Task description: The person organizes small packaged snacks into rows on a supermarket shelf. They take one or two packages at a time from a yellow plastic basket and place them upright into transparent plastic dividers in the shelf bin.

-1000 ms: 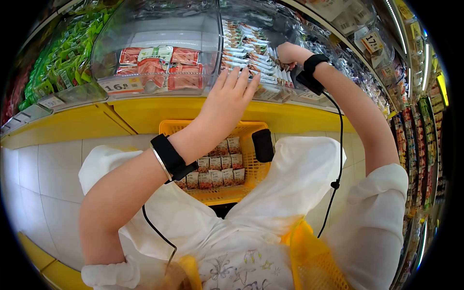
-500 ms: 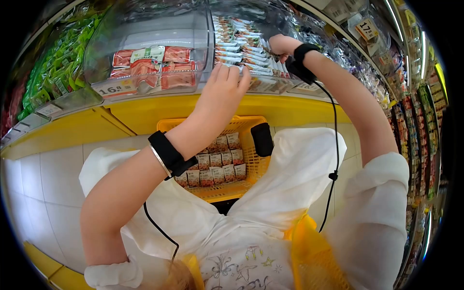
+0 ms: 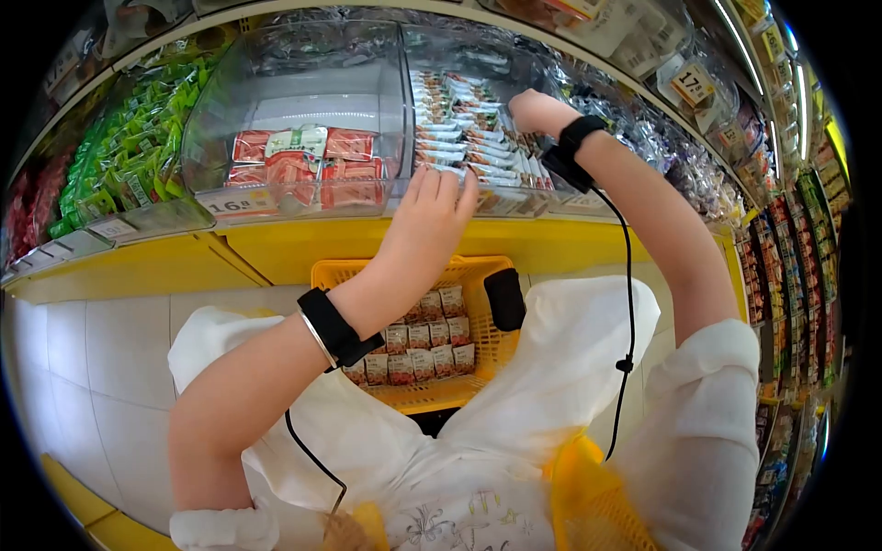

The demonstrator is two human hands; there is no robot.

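Rows of small white-and-orange snack packets (image 3: 478, 129) fill a clear plastic bin. At the bin's front edge, my left hand (image 3: 432, 202) rests with its fingertips on the nearest packets, fingers slightly apart and nothing visibly held. Over the right side of the same bin is my right hand (image 3: 544, 115), its fingers curled down and mostly hidden, so what they hold cannot be made out. Below my left forearm, a yellow basket (image 3: 496, 354) holds rows of small packets (image 3: 420, 365).
Left of the packets, a clear bin holds red packs (image 3: 349, 170) behind a price tag (image 3: 241, 202). Green packs (image 3: 138, 174) lie farther left. Wrapped items (image 3: 661, 147) fill bins on the right. A yellow shelf base (image 3: 303, 241) runs beneath. A black pouch (image 3: 504, 299) hangs on the basket rim.
The view has shifted, so the bins and basket appear lower. Both hands remain at the packet bin, my right hand slightly farther into it.
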